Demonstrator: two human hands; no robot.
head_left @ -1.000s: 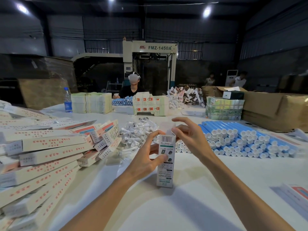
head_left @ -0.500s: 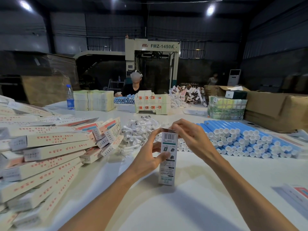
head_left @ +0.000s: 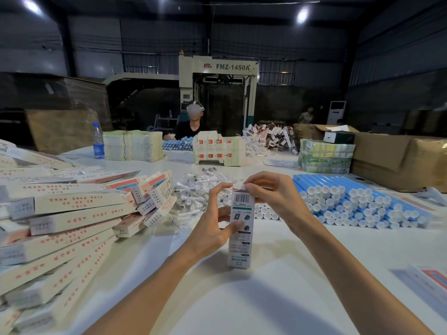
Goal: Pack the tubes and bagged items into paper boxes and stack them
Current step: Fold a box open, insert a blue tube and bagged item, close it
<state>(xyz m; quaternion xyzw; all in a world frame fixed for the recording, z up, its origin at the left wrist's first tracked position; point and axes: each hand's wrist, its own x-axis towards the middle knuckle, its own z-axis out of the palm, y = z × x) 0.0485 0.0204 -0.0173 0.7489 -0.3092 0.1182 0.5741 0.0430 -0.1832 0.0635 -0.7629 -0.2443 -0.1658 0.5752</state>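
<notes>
The left hand gripped a narrow paper box standing upright on the tabletop, thumb across its printed front, other fingers partly hidden behind it. The right hand pinched its top flap; the contents were out of sight. Bagged items lay beyond the left hand, blue tubes right of the right hand, and blurred stacked boxes, cut off, to the left.

White table, box stacks L, blue tubes R, bagged items ctr
</notes>
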